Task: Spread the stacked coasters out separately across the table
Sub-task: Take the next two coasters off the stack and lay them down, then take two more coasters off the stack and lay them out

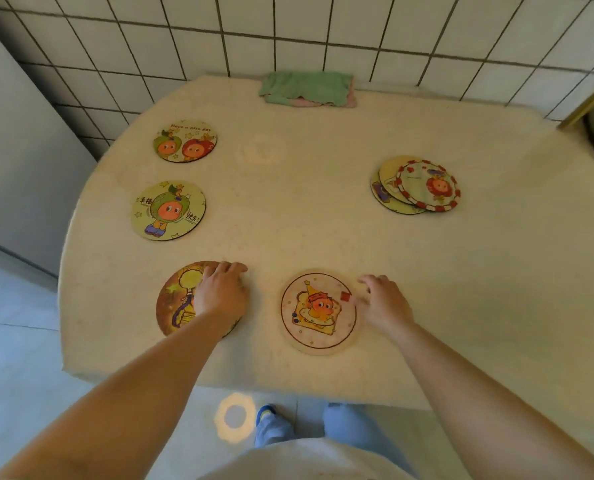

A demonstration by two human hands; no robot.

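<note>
Round cartoon coasters lie on a cream table (323, 220). At the right, a small stack of three coasters (416, 184) is fanned and overlapping. Single coasters lie at the far left (184, 141) and mid left (168, 211). My left hand (221, 292) rests flat on the right part of a brown coaster (179, 303) near the front edge. My right hand (384, 301) touches the right rim of a pale toast-picture coaster (318, 313), fingers spread, thumb on its edge.
A folded green and pink cloth (306, 89) lies at the table's far edge against the tiled wall (288, 29). The table's front edge (240, 386) is close to my body, with floor beyond it on the left.
</note>
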